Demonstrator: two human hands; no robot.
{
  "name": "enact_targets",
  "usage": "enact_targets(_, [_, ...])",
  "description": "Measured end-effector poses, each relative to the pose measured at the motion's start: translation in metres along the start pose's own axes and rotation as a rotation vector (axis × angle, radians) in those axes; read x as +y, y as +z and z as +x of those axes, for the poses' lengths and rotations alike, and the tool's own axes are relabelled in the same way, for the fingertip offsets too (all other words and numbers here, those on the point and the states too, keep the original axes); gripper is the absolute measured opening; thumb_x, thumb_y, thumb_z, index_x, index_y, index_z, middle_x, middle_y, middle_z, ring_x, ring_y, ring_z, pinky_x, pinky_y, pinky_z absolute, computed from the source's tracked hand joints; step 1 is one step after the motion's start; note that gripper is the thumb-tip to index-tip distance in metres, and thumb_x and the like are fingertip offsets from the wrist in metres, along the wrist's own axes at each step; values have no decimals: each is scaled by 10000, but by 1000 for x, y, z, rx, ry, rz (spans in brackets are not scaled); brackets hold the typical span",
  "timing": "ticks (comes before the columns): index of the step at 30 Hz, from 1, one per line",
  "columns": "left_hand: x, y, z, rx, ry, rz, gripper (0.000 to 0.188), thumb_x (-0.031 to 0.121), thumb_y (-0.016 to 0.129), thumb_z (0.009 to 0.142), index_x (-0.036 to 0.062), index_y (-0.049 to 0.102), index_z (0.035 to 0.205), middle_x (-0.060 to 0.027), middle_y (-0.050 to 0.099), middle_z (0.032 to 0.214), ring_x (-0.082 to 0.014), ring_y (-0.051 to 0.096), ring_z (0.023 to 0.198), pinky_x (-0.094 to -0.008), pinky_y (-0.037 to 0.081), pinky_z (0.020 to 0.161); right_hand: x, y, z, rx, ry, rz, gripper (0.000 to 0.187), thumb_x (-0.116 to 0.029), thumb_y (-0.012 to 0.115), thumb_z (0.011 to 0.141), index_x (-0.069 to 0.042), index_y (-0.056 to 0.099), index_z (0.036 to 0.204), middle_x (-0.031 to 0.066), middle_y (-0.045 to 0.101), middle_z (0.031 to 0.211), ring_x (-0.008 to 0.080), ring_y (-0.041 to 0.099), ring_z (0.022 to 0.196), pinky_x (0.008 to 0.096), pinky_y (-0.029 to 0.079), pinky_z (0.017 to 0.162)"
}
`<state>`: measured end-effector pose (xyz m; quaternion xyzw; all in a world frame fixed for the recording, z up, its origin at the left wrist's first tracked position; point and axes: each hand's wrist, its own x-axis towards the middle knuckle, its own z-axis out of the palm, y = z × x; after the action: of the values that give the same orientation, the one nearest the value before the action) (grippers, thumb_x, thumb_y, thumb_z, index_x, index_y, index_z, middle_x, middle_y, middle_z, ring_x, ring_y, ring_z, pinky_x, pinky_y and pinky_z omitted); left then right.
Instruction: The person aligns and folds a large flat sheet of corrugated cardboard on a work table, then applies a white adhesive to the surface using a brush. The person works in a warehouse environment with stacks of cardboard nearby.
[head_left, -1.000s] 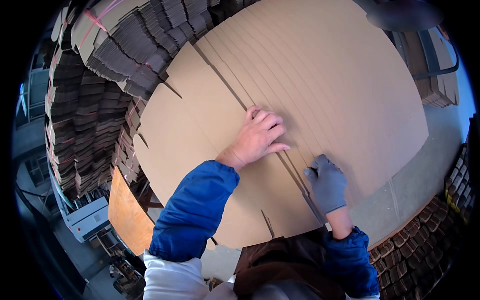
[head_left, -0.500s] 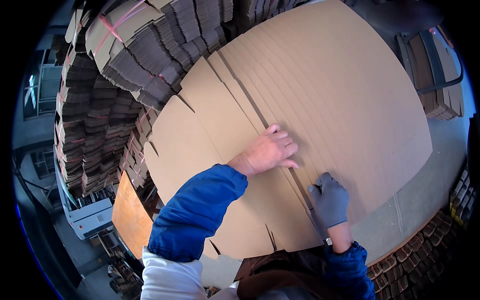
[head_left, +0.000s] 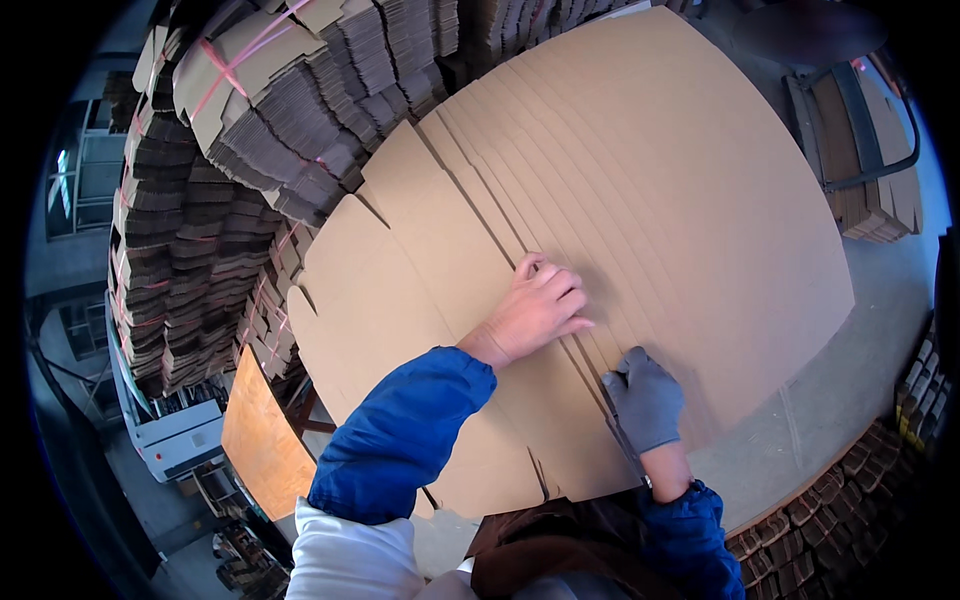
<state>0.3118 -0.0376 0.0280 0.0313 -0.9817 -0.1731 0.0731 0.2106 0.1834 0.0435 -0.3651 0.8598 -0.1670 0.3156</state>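
Note:
Large flat brown cardboard sheets (head_left: 720,200) lie overlapped in front of me, their long edges stepped like a fan. On the left, a slotted cardboard sheet (head_left: 400,300) shows cuts along its outer edges. My bare left hand (head_left: 540,305) rests at the middle of the stepped edges, its fingers curled against one sheet's edge. Nearer my body, my right hand (head_left: 647,397), in a grey glove, has its fingers bent onto the same run of edges. Its thumb is close to the forefinger. The fingertips of both hands are partly hidden.
Tall bundles of folded cardboard (head_left: 300,110) tied with pink strap stand at the far left. An orange-brown board (head_left: 262,435) leans at the left near a grey machine (head_left: 180,440). A cart with cardboard (head_left: 865,150) stands far right; more stacked cardboard (head_left: 810,515) sits at the lower right.
Both hands have shifted slightly left, and the right-hand sheets have slid left with them. The dark gap between the stepped edges near my left hand has narrowed.

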Motion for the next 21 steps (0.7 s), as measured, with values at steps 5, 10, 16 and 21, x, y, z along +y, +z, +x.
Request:
enact_targets(5, [33,0,-22,16,-410,21,684,445,833,768,120,551,1300,-98,423,1480,-342,324,1443,-659,199,1168,0,0,4,4,-15,5,255,-279,739,869,-89,591,953,125,707,884,344,703,826,474,542,728])
enact_targets(10, [36,10,-27,-76,-568,-5,924,472,842,742,86,435,1475,-132,269,1633,-359,175,1543,-677,125,1199,3,1,0,-15,15,21,253,-282,744,865,-90,598,940,121,708,878,343,702,821,481,537,727])
enact_targets(16, [33,7,-30,-78,-572,2,972,526,823,752,76,401,1503,-145,255,1641,-356,188,1544,-678,135,1196,6,6,2,-17,-3,50,264,-287,752,863,-89,597,943,115,712,882,342,703,809,478,533,719])
enact_targets(21, [37,6,-29,-89,-666,30,1102,589,825,720,38,340,1541,-205,198,1654,-365,142,1558,-693,123,1187,6,5,1,-27,22,39,271,-295,754,864,-90,593,939,113,710,874,341,702,802,476,532,713])
